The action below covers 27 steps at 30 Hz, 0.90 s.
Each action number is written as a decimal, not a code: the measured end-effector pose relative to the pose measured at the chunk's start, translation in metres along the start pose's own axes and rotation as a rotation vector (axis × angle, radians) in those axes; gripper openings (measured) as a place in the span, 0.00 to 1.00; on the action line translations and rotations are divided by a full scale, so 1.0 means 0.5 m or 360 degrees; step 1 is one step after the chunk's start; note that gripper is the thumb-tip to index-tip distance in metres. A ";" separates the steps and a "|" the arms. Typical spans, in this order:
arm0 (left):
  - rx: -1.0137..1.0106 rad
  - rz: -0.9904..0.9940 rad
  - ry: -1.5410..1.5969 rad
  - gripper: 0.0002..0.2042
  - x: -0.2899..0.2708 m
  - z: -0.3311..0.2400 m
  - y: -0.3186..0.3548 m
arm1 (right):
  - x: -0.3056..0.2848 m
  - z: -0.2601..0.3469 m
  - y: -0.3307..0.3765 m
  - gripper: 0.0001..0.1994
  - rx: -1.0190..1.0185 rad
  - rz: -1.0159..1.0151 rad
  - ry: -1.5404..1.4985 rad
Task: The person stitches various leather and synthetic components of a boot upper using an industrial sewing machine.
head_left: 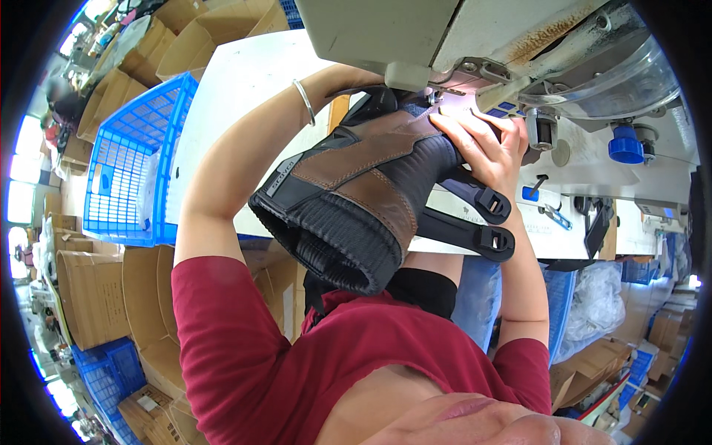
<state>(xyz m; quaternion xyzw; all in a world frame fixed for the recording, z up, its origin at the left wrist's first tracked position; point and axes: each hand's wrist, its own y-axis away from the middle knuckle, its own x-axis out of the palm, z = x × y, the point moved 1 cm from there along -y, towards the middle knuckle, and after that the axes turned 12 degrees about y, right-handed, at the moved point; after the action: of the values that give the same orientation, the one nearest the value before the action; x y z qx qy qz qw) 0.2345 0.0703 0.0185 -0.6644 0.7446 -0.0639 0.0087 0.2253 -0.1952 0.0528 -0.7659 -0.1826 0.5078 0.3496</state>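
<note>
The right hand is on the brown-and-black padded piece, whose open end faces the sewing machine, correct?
No: in the head view, the open end faces the person's body, away from the sewing machine. The right hand is on the brown-and-black padded piece.

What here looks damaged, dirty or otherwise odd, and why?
The machine bears a brown, rust-like stain near the picture's top, above and right of the right hand. It looks odd because it stands out against the pale surface.

My right hand [491,148] touches the brown-and-black padded piece [363,174] beneath the sewing machine [378,33]. My left hand is hidden.
</note>
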 end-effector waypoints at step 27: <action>0.0041 -0.0155 -0.0065 0.15 0.041 0.026 0.042 | -0.006 -0.050 -0.039 0.22 -0.0229 0.0161 -0.0475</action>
<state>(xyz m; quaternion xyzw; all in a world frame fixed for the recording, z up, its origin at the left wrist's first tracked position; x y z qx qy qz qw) 0.2127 0.0511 0.0049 -0.7008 0.7102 -0.0603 0.0294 0.2481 -0.1925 0.0750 -0.7132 -0.2296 0.6185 0.2368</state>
